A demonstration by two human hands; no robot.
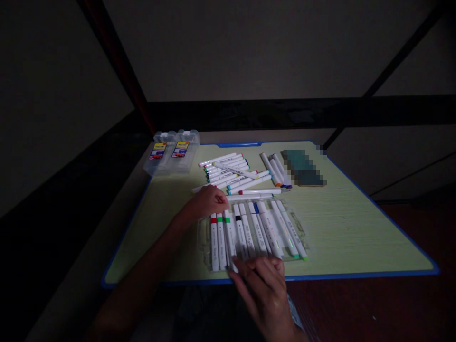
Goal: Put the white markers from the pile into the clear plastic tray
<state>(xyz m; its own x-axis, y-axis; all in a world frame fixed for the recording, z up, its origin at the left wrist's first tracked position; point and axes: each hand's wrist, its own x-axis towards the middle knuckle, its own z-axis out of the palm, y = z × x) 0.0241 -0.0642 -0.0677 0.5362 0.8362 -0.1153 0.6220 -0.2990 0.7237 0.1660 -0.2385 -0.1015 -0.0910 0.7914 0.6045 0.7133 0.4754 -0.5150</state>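
Note:
A clear plastic tray (pixel 302 229) near the table's front edge holds a row of white markers, some with red, green, black or blue bands. My left hand (pixel 210 198) is closed at the upper end of a green-banded marker (pixel 230 240), the third from the left. At that marker's lower end are the thumb and index finger of my right hand (pixel 267 287), pinched about it; the other fingers are curled. To its left lie a second green-banded marker (pixel 221 244) and a red-banded marker (pixel 214 247). A black-banded marker (pixel 240 235) lies just right of it.
Behind the tray is a loose pile of white markers (pixel 228 171) with coloured ends. Several more markers (pixel 274 168) lie right of the pile, beside a partly pixelated dark green object (pixel 302 168). Two clear plastic cases (pixel 183 159) stand at the blue-edged table's (pixel 356 237) back left.

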